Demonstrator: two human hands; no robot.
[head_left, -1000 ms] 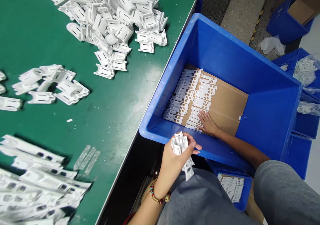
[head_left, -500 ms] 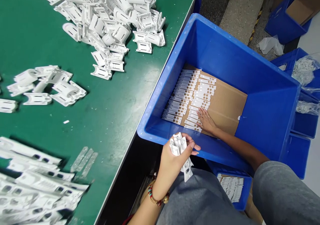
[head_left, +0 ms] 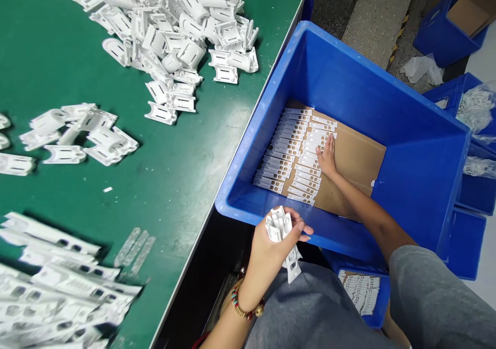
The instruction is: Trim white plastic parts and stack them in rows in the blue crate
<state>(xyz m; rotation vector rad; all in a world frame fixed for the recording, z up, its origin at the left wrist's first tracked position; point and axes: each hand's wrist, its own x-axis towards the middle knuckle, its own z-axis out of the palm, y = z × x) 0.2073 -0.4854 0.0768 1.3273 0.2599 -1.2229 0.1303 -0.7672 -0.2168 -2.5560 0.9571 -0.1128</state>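
Observation:
My left hand (head_left: 279, 240) is closed round a small bundle of white plastic strips (head_left: 279, 225), held over the near edge of the large blue bin (head_left: 349, 75). Inside the bin, my right hand (head_left: 327, 157) reaches down with its fingers spread. Its fingertips rest at the right-hand column of white plastic strips (head_left: 308, 176), which lie side by side on a sheet of brown cardboard (head_left: 351, 150). A second column of such strips (head_left: 284, 147) lies to the left of it. No strip shows in the right hand.
The green table (head_left: 186, 183) on the left bears a heap of white curved plastic parts (head_left: 170, 33), a smaller group (head_left: 85, 132), and long white strips (head_left: 58, 282). A small blue bin (head_left: 374, 307) with strips stands below. More blue bins (head_left: 445, 33) stand at right.
My right hand has moved up along the right-hand column, away from its near end. My left hand keeps its bundle in nearly the same place.

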